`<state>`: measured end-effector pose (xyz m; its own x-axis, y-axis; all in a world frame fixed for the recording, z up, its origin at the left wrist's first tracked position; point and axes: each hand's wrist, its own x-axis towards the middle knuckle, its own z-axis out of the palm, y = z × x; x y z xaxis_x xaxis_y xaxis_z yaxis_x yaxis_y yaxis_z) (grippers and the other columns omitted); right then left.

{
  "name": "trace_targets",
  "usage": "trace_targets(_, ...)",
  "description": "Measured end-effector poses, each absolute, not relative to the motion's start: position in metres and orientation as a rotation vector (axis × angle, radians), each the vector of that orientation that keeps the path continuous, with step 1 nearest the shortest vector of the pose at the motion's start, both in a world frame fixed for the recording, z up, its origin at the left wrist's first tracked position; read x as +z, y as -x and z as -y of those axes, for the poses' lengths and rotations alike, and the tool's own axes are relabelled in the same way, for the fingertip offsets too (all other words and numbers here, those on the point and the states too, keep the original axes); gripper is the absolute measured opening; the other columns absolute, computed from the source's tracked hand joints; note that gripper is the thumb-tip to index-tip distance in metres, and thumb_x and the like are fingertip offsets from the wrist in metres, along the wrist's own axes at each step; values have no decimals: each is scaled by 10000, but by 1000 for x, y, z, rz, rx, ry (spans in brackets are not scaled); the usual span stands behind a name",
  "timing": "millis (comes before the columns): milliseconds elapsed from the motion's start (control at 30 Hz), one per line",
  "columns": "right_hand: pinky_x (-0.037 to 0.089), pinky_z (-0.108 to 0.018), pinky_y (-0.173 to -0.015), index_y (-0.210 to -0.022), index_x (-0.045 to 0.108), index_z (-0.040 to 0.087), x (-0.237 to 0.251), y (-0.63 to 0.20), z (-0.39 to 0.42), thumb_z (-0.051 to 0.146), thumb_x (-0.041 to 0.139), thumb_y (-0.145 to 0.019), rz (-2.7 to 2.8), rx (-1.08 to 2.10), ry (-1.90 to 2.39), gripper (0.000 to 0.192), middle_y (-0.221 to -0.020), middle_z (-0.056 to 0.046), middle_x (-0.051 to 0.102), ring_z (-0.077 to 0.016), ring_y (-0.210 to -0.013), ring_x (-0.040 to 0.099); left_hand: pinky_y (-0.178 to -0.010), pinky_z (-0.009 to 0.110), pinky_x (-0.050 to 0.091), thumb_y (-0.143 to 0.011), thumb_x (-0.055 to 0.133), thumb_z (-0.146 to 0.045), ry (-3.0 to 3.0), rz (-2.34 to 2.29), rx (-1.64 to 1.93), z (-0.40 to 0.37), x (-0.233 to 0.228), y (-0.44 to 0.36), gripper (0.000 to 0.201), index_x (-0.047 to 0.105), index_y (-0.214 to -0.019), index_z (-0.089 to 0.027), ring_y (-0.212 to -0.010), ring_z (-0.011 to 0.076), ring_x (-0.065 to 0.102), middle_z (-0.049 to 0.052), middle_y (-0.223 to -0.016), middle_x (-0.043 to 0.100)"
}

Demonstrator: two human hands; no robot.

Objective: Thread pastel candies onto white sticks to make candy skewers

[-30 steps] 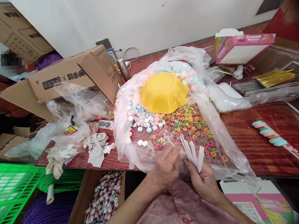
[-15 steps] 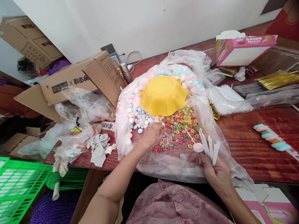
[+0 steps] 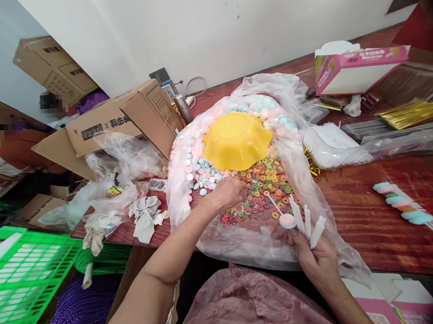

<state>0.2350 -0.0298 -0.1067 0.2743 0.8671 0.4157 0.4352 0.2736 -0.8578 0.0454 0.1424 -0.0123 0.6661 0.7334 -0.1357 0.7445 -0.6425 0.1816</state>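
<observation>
Left hand (image 3: 226, 193): reaching into the open clear plastic bag (image 3: 305, 176), fingers curled down onto the loose sweets where the pastel round candies (image 3: 202, 175) meet the coloured ring candies (image 3: 265, 178); whether anything is pinched, cannot tell. Right hand (image 3: 318, 261): at the bag's near edge, fingers closed round a fan of white sticks (image 3: 308, 222), one stick carrying a pink-and-blue round candy (image 3: 287, 220) at its tip. Yellow scalloped bowl (image 3: 236, 139): upside down on the heap, just beyond the left hand. Bag spread over the red-brown wooden surface (image 3: 369, 206) — crumpled film rising on either side of the sweets. Left of bag: cardboard box (image 3: 126, 121), loose plastic wrappers (image 3: 108, 188), grey cloth (image 3: 144, 217). Right: finished candy skewer (image 3: 402, 202), gold twist ties (image 3: 411, 112), pink carton (image 3: 357, 68). Below the surface's edge — green plastic crate (image 3: 25, 276).
</observation>
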Motion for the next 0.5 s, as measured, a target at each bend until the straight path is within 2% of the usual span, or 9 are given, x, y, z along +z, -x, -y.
trace_targets(67,479,-298,-576,-826,672,201,-109,-235,29,330,560,-925,1353,468,1348,198,-638,-10,603,-176,-580,583,-731,290,463,-796,522,-82,-2696,-1069,-53,-149,-22,-52,305,746,-961,-208,-896,218,627,76,-943,680)
trace_targets(133,492,-304,-586,-844,678,202,-111,-236,30,337,552,-930,1362,472,1351,204,-649,-22,629,-189,-602,601,-749,283,466,-789,522,-61,-2717,-964,-38,-155,-31,-56,331,745,-981,-214,-910,209,621,69,-951,670)
trace_targets(267,534,-341,-688,-916,687,209,-112,-237,31,344,538,-941,1379,471,1342,203,-749,-45,693,-217,-703,647,-819,306,472,-802,531,-90,-2729,-876,14,-156,-38,-56,237,731,-893,-179,-926,218,611,80,-935,649)
trace_targets(333,532,-347,-708,-901,682,213,-111,-237,31,334,529,-948,1397,483,1341,201,-735,-37,682,-213,-701,640,-836,312,471,-794,546,-106,-2708,-880,53,-153,-37,-54,180,713,-830,-163,-912,216,610,86,-933,651)
trace_targets(500,504,-308,-655,-829,664,214,-108,-236,31,279,546,-942,1403,484,1318,176,-711,-18,652,-183,-652,611,-718,261,467,-753,484,-54,-2577,-1010,115,-144,-33,-52,252,710,-815,-145,-742,168,608,51,-795,691)
